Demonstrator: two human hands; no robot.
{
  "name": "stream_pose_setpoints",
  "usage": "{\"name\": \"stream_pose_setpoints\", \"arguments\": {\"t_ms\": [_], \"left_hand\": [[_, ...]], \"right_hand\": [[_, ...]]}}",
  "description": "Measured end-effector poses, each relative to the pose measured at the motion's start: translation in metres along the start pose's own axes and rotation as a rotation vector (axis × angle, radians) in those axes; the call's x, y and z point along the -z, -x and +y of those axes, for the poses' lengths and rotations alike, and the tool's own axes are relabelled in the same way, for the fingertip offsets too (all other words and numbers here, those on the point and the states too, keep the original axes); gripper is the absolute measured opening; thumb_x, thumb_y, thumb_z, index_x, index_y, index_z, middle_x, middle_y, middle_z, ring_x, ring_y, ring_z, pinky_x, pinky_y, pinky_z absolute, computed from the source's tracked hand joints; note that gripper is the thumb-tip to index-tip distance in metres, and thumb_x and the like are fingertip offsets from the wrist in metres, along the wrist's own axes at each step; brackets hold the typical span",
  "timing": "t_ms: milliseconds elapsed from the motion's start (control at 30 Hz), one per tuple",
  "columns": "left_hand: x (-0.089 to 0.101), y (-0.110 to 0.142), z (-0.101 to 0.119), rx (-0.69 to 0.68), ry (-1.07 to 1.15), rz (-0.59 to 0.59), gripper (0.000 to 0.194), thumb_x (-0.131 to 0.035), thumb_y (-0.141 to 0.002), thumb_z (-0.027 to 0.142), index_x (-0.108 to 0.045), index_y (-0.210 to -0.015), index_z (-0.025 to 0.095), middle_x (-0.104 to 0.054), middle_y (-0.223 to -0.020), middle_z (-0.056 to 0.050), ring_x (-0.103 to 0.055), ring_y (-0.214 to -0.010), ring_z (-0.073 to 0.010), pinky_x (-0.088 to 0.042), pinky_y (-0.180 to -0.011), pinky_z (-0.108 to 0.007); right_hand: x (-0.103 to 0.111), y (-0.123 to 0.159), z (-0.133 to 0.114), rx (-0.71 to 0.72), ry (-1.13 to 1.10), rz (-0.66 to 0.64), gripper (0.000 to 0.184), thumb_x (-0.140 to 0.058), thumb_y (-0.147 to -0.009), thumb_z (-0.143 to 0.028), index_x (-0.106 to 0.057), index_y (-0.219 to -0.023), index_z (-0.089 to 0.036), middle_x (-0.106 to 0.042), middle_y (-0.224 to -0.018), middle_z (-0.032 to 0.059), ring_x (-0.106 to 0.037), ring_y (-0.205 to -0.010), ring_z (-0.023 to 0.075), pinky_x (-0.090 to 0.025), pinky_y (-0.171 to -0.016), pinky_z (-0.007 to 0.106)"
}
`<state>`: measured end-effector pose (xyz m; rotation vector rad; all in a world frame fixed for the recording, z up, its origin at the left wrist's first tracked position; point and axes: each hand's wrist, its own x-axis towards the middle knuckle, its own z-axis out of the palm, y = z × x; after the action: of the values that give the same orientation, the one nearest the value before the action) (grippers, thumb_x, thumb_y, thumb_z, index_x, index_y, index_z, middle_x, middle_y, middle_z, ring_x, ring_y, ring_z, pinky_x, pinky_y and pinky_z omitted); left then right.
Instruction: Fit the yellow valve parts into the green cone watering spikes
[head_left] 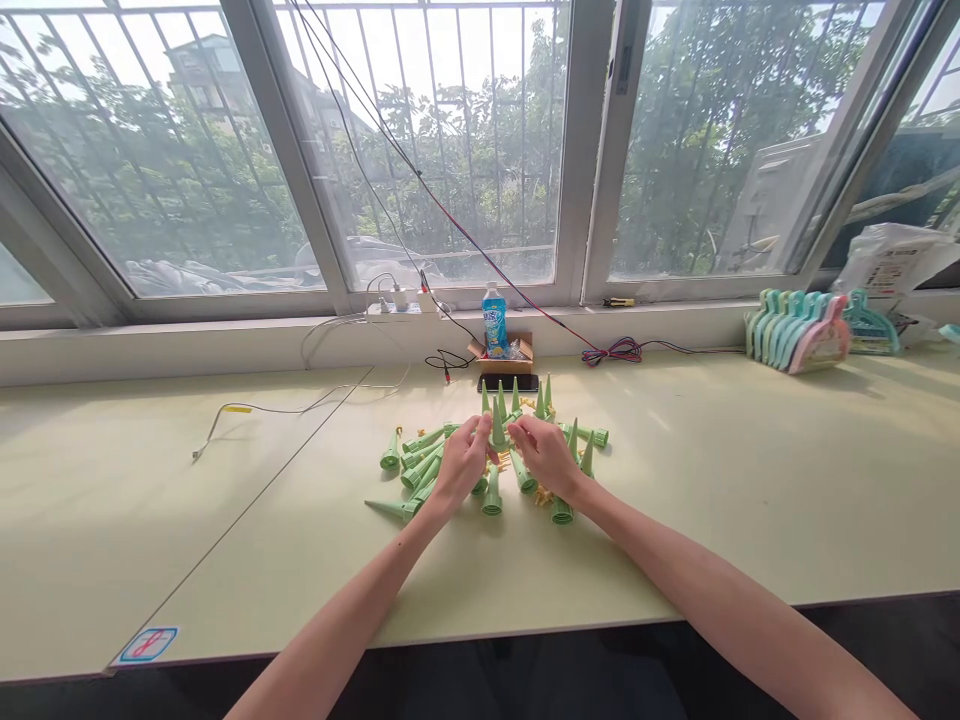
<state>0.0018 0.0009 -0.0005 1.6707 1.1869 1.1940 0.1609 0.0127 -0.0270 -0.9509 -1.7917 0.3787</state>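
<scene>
My left hand [465, 458] is closed round a green plastic spike [498, 428], which stands point up between my two hands. Close to its right side, my right hand [546, 452] has its fingers pinched together; whatever is in them is too small or hidden to make out. Around and under both hands lie many more green cone-shaped spikes with ribbed, hollow wide ends, such as this spike [492, 496] in front. Some stand upright behind and to the right. Small yellow plastic pieces [543, 496] are scattered among them.
Behind the pile lie a black phone [508, 383] and a small cardboard box [517, 362] by a blue bottle [494, 320]. Coiled wires [619, 350] rest near the sill. Pastel plastic hangers [799, 330] stand far right. A thin cable [259, 407] crosses the table's left part.
</scene>
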Motion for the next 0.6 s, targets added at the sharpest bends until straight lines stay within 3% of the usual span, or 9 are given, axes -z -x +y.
{"name": "stream_pose_setpoints", "arguments": {"t_ms": [100, 233, 600], "left_hand": [[-0.0002, 0.0007, 0.002, 0.023, 0.066, -0.011, 0.049, -0.043, -0.088, 0.066, -0.052, -0.077, 0.019, -0.051, -0.042, 0.004, -0.037, -0.031, -0.0086, -0.029, -0.037, -0.021], [-0.0001, 0.0017, 0.0065, 0.046, 0.147, -0.038, 0.047, -0.048, -0.087, 0.065, -0.057, -0.083, 0.019, -0.034, -0.03, 0.009, -0.037, -0.031, -0.0101, -0.033, -0.04, -0.021], [0.0033, -0.0001, 0.0024, 0.18, 0.289, -0.189, 0.042, -0.058, -0.084, 0.06, -0.054, -0.092, 0.019, -0.046, -0.038, 0.007, -0.032, -0.034, -0.0064, -0.025, -0.039, -0.018]], "right_hand": [[0.0017, 0.0002, -0.0007, 0.075, 0.031, 0.002, 0.04, -0.039, -0.101, -0.042, -0.044, -0.069, -0.02, -0.044, -0.062, -0.0023, -0.037, -0.056, 0.0118, -0.031, -0.056, 0.025], [0.0032, 0.001, -0.0024, 0.133, 0.056, -0.012, 0.037, -0.037, -0.103, -0.038, -0.051, -0.074, -0.019, -0.051, -0.069, 0.0009, -0.043, -0.061, 0.0131, -0.034, -0.059, 0.025], [0.0039, 0.0007, 0.0001, 0.154, 0.078, 0.008, 0.036, -0.036, -0.103, -0.037, -0.053, -0.078, -0.019, -0.054, -0.072, 0.0022, -0.045, -0.063, 0.0135, -0.035, -0.059, 0.026]]}}
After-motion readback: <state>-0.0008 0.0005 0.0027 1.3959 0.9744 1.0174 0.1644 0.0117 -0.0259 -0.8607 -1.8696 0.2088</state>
